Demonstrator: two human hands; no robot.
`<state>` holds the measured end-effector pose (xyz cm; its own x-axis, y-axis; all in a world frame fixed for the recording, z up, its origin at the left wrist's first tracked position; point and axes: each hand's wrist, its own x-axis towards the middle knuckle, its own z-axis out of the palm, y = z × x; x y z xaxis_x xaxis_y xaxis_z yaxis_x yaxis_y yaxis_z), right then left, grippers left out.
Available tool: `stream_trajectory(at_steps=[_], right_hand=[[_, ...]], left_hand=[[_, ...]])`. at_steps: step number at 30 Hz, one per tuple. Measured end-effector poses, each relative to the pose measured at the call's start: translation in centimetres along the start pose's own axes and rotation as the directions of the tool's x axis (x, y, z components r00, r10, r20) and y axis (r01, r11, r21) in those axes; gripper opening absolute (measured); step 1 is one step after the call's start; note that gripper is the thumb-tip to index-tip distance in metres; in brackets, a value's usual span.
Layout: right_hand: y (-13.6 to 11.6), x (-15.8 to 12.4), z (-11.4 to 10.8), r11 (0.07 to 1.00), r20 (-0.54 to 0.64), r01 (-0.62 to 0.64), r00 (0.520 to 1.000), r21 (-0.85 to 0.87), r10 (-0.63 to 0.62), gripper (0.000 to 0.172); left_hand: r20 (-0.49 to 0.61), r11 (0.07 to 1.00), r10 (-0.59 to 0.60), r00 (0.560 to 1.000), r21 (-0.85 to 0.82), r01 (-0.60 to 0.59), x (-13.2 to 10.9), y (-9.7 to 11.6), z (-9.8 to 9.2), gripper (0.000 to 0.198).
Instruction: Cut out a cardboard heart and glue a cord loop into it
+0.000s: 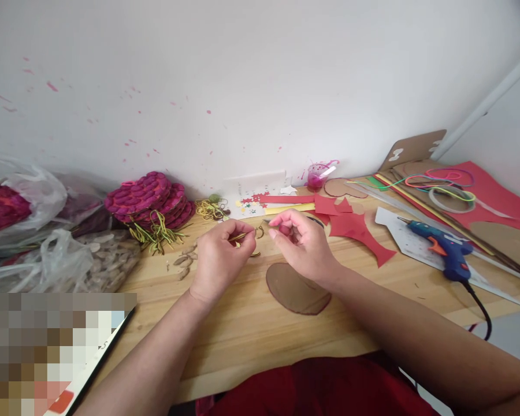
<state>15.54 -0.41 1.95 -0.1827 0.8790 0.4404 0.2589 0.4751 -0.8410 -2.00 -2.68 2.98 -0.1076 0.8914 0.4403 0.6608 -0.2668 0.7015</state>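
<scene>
My left hand [219, 254] is closed in a pinch on a thin yellow-green strand [242, 236] held above the wooden table [242, 329]. My right hand [299, 240] is also closed, fingers pinched near the strand's other end; a thin dark tool tip [266, 221] seems to stick out of it, though I cannot make it out clearly. A small curled piece [259, 231] hangs between the two hands. Below my right hand lies a brown cardboard shape [297, 292].
A blue glue gun [442, 247] lies at the right on white paper. Red paper cutouts [357, 228], coloured cords [442, 182] and a tape roll [451, 198] are behind it. Magenta woven discs [149, 196], yellow-green strands [156, 231] and plastic bags [47, 254] sit at the left.
</scene>
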Motion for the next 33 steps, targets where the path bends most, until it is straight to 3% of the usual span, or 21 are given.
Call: stream_trajectory(at_steps=[5,10,13,18,20,23,25,28,30,33], right_hand=[[-0.1,0.0,0.1,0.996,0.065,0.026,0.998,-0.08,-0.021,0.011],[0.5,0.0,0.1,0.994,-0.026,-0.025,0.999,-0.109,0.022,0.017],[0.8,0.0,0.1,0.986,-0.045,0.039,0.998,-0.16,-0.047,0.02],[0.9,0.0,0.1,0.964,-0.008,0.141,0.989,-0.224,-0.146,0.008],[0.7,0.2,-0.1,0.978,-0.03,0.121,0.991,-0.171,-0.128,0.005],[0.5,0.6,-0.7,0.998,-0.03,0.052,0.998,-0.045,-0.053,0.023],[0.5,1.0,-1.2,0.999,0.078,-0.004,0.997,0.052,0.0,0.031],[0.8,1.3,-1.4,0.98,0.296,-0.124,0.952,0.154,0.074,0.027],[1.0,1.4,-1.3,0.979,0.35,-0.175,0.928,0.108,0.127,0.022],[1.0,1.3,-1.0,0.992,0.273,-0.116,0.954,-0.039,0.122,0.013]], left_hand=[[0.06,0.975,-0.135,0.989,-0.17,0.143,0.2,0.0,0.0,0.008],[0.123,0.921,-0.225,0.967,-0.298,0.252,0.5,-0.3,0.0,0.016],[0.162,0.881,-0.261,0.952,-0.364,0.304,0.5,-0.6,0.1,0.021],[0.204,0.843,-0.288,0.936,-0.409,0.349,0.4,-0.9,0.2,0.025],[0.206,0.845,-0.285,0.936,-0.407,0.346,0.4,-0.9,0.2,0.024],[0.21,0.883,-0.239,0.948,-0.36,0.302,0.4,-0.6,0.0,0.019],[0.223,0.913,-0.18,0.958,-0.326,0.247,0.4,-0.3,-0.1,0.015],[0.242,0.946,-0.104,0.965,-0.274,0.171,0.3,0.0,-0.2,0.01],[0.245,0.966,-0.079,0.966,-0.22,0.135,0.2,0.1,-0.3,0.009],[0.239,0.982,-0.061,0.969,-0.159,0.101,0.1,0.2,-0.3,0.009]])
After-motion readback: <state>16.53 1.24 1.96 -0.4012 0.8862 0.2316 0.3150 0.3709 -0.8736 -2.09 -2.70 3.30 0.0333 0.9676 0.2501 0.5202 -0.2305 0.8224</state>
